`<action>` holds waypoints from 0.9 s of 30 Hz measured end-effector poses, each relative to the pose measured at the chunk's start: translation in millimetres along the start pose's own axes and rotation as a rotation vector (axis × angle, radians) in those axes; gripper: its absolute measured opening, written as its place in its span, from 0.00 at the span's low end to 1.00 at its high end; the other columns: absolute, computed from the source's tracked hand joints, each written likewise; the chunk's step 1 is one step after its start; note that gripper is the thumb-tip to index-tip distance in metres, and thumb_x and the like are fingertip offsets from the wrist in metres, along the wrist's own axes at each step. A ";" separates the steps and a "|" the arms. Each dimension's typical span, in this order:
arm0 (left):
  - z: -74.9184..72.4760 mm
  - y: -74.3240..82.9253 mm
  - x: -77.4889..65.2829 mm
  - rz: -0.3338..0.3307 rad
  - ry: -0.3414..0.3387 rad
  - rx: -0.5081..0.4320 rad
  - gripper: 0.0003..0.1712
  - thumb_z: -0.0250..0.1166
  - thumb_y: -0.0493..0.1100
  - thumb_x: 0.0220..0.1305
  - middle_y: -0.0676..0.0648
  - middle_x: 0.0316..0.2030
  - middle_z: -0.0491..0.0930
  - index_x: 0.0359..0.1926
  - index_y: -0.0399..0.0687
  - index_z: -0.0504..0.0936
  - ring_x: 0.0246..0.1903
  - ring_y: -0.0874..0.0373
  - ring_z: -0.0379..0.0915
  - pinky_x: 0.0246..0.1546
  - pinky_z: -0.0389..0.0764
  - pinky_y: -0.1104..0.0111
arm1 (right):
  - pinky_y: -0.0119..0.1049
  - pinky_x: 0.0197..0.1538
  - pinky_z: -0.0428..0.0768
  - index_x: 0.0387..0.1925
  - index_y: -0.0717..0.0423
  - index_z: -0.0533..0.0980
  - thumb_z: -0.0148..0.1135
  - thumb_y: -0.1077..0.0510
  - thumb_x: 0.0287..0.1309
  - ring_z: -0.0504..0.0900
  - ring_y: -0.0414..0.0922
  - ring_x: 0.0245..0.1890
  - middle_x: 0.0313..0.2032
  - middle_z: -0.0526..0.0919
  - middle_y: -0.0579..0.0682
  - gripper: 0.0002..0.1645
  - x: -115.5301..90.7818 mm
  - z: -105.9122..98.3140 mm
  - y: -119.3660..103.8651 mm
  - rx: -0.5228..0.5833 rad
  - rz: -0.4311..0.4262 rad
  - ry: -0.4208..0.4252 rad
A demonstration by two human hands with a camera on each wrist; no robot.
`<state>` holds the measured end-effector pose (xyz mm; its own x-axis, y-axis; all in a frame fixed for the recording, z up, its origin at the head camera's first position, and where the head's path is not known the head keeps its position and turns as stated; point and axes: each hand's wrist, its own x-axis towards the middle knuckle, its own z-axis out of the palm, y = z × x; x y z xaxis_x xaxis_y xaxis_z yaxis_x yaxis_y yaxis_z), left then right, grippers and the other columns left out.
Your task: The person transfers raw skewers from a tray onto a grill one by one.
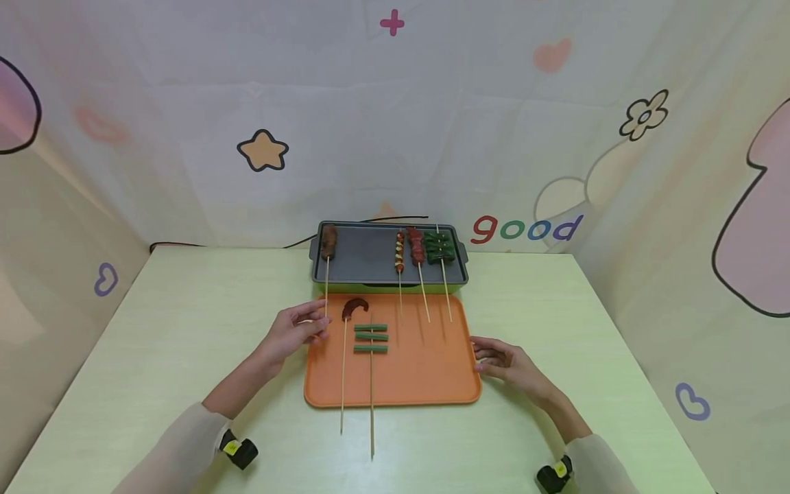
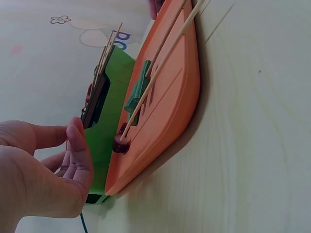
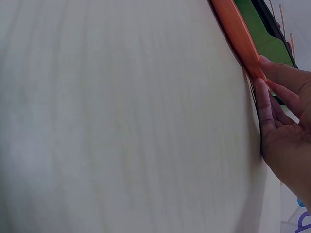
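Around the orange tray (image 1: pixel 426 381)

The head view looks forward and down, farthest away, from high on the tray's near side. The left wrist view, close and tipped sideways, looks across from its left. The right wrist view, also tipped and close, faces mostly table (image 3: pixel 136 121) on its right. Those two share the green grill (image 1: pixel 367 252) behind it.

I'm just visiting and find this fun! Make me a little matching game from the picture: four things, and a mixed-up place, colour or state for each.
1. Left hand
2. Right hand
3. Tray
4. Dark green skewer

A. Orange
B. On the grill, farthest right
C. At the tray's right edge
D. Pinching the stick of the brown skewer

Pairs: 1-D, 2-C, 3-A, 4-B
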<state>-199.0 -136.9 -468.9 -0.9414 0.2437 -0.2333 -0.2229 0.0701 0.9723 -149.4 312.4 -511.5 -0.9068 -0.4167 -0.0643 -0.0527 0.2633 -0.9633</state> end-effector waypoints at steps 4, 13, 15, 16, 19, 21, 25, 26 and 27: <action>-0.7 1.4 1.6 0.005 -0.011 0.015 0.31 0.61 0.37 0.74 0.55 0.40 0.77 0.74 0.33 0.65 0.33 0.69 0.81 0.36 0.82 0.77 | 0.24 0.53 0.81 0.71 0.74 0.62 0.60 0.67 0.69 0.82 0.32 0.51 0.61 0.72 0.76 0.34 0.0 -0.6 -0.4 0.000 -0.010 -0.004; -4.0 0.2 -6.1 0.017 -0.001 0.103 0.31 0.62 0.43 0.74 0.47 0.45 0.82 0.74 0.39 0.68 0.35 0.65 0.82 0.37 0.84 0.73 | 0.24 0.53 0.81 0.71 0.76 0.61 0.58 0.69 0.70 0.82 0.32 0.51 0.61 0.69 0.80 0.33 0.8 0.3 0.0 0.015 -0.040 -0.021; -4.5 -0.5 -15.4 0.032 0.002 0.149 0.31 0.63 0.43 0.74 0.42 0.48 0.81 0.73 0.39 0.69 0.35 0.62 0.82 0.37 0.84 0.71 | 0.25 0.53 0.81 0.71 0.76 0.61 0.58 0.68 0.70 0.82 0.33 0.51 0.61 0.70 0.79 0.33 0.9 1.1 0.0 0.013 -0.034 -0.020; -4.0 -1.0 -21.4 0.041 0.001 0.171 0.30 0.63 0.43 0.74 0.40 0.49 0.81 0.72 0.39 0.70 0.36 0.61 0.82 0.37 0.84 0.71 | 0.25 0.53 0.81 0.71 0.76 0.61 0.59 0.68 0.70 0.82 0.33 0.51 0.61 0.71 0.78 0.33 0.8 1.5 -0.1 0.007 -0.030 -0.017; -1.0 -4.7 -42.4 0.065 -0.036 0.238 0.28 0.64 0.42 0.73 0.38 0.50 0.80 0.69 0.37 0.72 0.35 0.59 0.81 0.36 0.84 0.69 | 0.24 0.53 0.81 0.71 0.75 0.62 0.60 0.67 0.69 0.82 0.33 0.51 0.61 0.72 0.76 0.34 0.0 2.5 -0.4 -0.002 -0.011 -0.006; 1.8 -9.0 -57.1 0.069 -0.086 0.265 0.26 0.64 0.42 0.73 0.38 0.49 0.80 0.67 0.36 0.75 0.34 0.58 0.80 0.34 0.83 0.68 | 0.24 0.53 0.81 0.72 0.74 0.62 0.61 0.66 0.69 0.82 0.32 0.51 0.62 0.72 0.75 0.34 -0.4 2.7 -0.2 -0.009 0.003 0.002; 9.9 -20.9 -83.2 0.033 -0.191 0.264 0.22 0.65 0.43 0.72 0.39 0.45 0.83 0.60 0.34 0.79 0.32 0.55 0.81 0.31 0.83 0.66 | 0.24 0.53 0.81 0.72 0.72 0.62 0.61 0.65 0.69 0.82 0.32 0.51 0.62 0.72 0.75 0.35 0.0 2.0 0.7 -0.014 0.018 0.006; 12.5 -24.1 -88.5 0.017 -0.215 0.250 0.21 0.65 0.43 0.71 0.39 0.44 0.84 0.59 0.33 0.80 0.32 0.55 0.82 0.30 0.83 0.66 | 0.24 0.53 0.81 0.72 0.71 0.62 0.61 0.65 0.69 0.82 0.31 0.51 0.62 0.72 0.75 0.35 0.5 1.6 1.0 -0.012 0.019 0.006; 15.5 -27.3 -93.0 0.001 -0.232 0.235 0.21 0.65 0.43 0.71 0.39 0.43 0.85 0.57 0.33 0.80 0.32 0.54 0.83 0.29 0.83 0.66 | 0.24 0.53 0.81 0.72 0.72 0.62 0.61 0.66 0.69 0.82 0.32 0.51 0.62 0.72 0.75 0.34 0.9 1.1 1.1 -0.013 0.014 0.004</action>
<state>-101.4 -146.5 -473.9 -0.8527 0.4558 -0.2554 -0.1322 0.2847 0.9495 -149.9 311.3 -512.9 -0.9091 -0.4094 -0.0769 -0.0452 0.2805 -0.9588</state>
